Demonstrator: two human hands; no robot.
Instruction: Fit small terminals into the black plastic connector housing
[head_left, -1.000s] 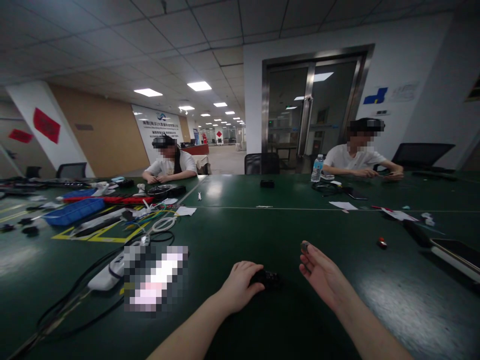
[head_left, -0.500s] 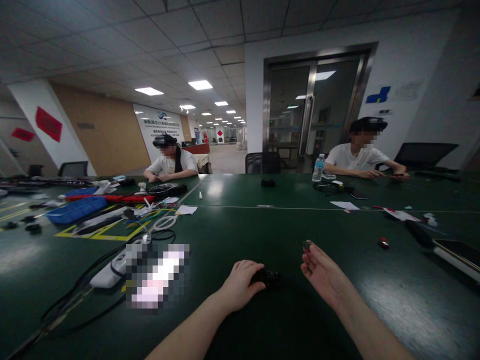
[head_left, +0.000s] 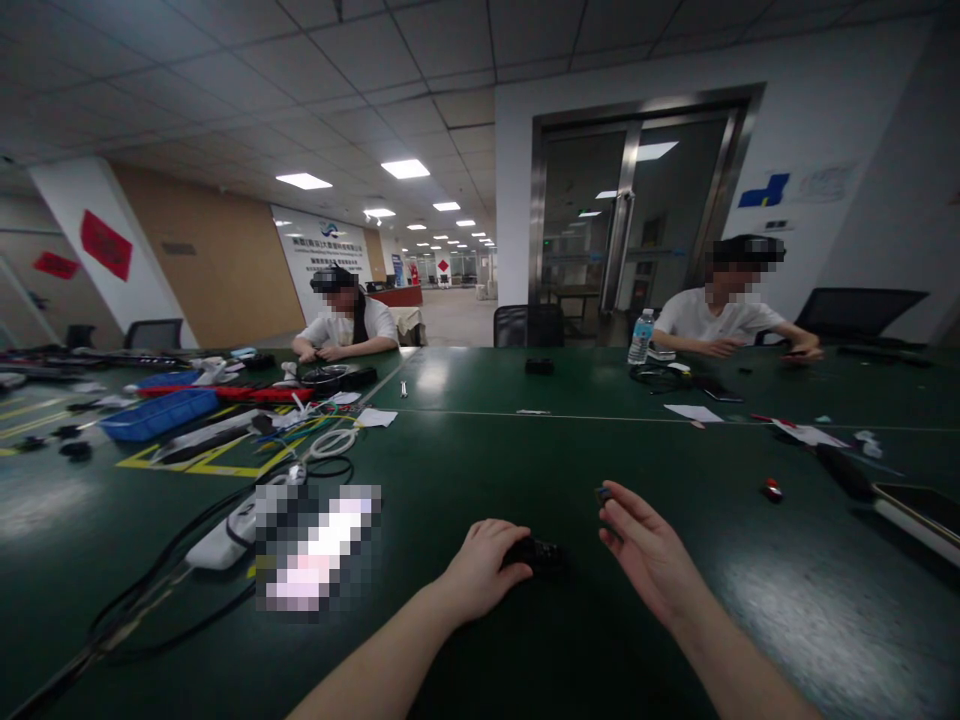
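From my remote view, my left hand [head_left: 484, 562] has its fingers curled over a black device [head_left: 543, 553] on the table [head_left: 427, 470]; my right hand [head_left: 643, 535] pinches a small dark piece [head_left: 602, 495] at its fingertips. I judge both things secured, piece and device apart; what remains I can't tell.

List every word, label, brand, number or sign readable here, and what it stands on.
None can be quoted with certainty.
Wall sign: Chinese lines and a smaller line, too blurred.
Red posters: too blurred.
Bottle label: too small.
Black object in the left hand: tiny pale marks, unreadable.
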